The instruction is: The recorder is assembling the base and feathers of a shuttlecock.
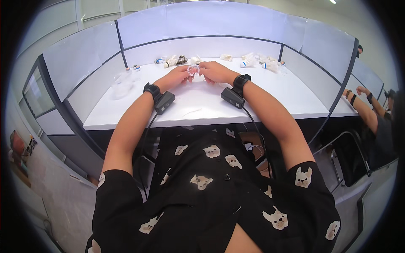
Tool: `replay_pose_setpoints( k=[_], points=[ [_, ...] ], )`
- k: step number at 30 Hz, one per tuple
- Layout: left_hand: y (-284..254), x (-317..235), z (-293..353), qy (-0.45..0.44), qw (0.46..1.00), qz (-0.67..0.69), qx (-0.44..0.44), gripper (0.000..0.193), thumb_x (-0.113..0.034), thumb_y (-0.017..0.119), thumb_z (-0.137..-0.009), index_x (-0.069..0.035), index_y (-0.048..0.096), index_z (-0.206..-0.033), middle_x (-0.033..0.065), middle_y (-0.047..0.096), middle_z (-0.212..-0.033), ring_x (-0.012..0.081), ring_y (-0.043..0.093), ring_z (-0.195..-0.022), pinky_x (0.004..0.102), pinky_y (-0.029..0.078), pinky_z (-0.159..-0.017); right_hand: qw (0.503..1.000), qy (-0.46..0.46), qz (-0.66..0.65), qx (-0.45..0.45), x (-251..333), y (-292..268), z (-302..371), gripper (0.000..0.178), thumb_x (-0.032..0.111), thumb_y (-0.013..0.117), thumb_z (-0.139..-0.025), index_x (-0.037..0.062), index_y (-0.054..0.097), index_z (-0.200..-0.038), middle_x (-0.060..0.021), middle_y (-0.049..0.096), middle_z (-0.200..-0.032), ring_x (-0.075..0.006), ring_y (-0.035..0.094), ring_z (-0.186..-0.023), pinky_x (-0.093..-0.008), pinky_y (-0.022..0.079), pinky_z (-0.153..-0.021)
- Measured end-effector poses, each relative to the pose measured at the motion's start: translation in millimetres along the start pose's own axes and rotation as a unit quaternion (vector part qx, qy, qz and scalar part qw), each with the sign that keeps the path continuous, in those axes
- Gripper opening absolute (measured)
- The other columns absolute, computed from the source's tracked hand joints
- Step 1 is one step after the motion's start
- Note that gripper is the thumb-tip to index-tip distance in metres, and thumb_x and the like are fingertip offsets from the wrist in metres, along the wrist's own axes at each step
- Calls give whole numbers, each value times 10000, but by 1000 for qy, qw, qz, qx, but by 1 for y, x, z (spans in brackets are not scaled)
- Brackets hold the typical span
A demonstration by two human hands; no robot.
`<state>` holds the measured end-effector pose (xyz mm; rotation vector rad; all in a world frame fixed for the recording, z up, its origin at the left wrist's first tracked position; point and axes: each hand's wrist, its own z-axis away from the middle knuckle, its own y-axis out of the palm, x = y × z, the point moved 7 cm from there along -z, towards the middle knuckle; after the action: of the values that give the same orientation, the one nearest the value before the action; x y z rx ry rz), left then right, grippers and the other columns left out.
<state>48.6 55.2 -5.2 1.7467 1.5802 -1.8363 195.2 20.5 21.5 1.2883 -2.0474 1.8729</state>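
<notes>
Over the middle of the white desk, my two hands meet around a small clear ring-shaped piece (193, 70) with a scalloped, shiny rim. My left hand (178, 76) pinches its left side, fingers closed. From the right, my right hand (216, 72) comes with bent fingers and grips the other side. Parts of the fingertips are hidden behind the piece and the knuckles. Just beyond my hands lie a white shuttlecock (170, 61), a dark clump (182, 60) and another pale shuttlecock (195, 60).
Blue-banded shuttlecocks (248, 62) and pale feather pieces lie at the back right. Crumpled clear plastic (122, 85) and small cork-like caps (134, 67) sit at the left. Low partitions (202, 21) enclose the desk (278, 103). Another person's arm (363, 109) shows at far right.
</notes>
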Motion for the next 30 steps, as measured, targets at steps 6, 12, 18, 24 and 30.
replay_pose_setpoints(
  k=[6, 12, 18, 24, 30],
  points=[
    [-5, -6, 3, 9, 997, -59, -49, 383, -431, 521, -1027, -68, 645, -1037, 5, 584, -793, 75, 474, -656, 240, 418, -616, 1000, 2, 0, 1, -6, 2, -2, 354, 361, 489, -997, 38, 635, -999, -60, 623, -645, -156, 619, -558, -303, 490, -548],
    [-11, -4, 1, 19, 990, -132, -53, 365, -413, 518, -1031, -74, 654, -1043, 9, 600, -787, 86, 495, -680, 242, 422, -634, 1000, 0, 4, -26, -5, -3, -2, 264, 282, 539, -992, 38, 618, -1054, -51, 629, -643, -146, 618, -548, -291, 489, -531],
    [-7, -7, 6, -5, 985, -164, -45, 361, -412, 516, -1036, -76, 648, -1014, 7, 622, -801, 88, 486, -711, 252, 403, -652, 1000, -11, 13, -21, -3, -3, 1, 240, 260, 547, -989, 40, 611, -1063, -56, 637, -658, -147, 625, -550, -289, 499, -535],
    [-8, 3, 4, -21, 986, -164, -37, 351, -400, 520, -1036, -75, 652, -1025, 4, 632, -809, 96, 498, -721, 262, 413, -664, 1000, -10, 15, -16, -3, -1, 1, 234, 246, 542, -988, 40, 613, -1075, -58, 646, -674, -145, 639, -567, -295, 516, -552],
    [-8, 1, 6, -16, 987, -156, -39, 318, -357, 535, -1031, -65, 658, -1019, 16, 640, -823, 100, 542, -762, 266, 434, -714, 999, -10, 30, -15, 1, 0, 2, 238, 249, 541, -986, 45, 615, -1083, -58, 651, -681, -149, 647, -576, -296, 516, -553]
  ],
)
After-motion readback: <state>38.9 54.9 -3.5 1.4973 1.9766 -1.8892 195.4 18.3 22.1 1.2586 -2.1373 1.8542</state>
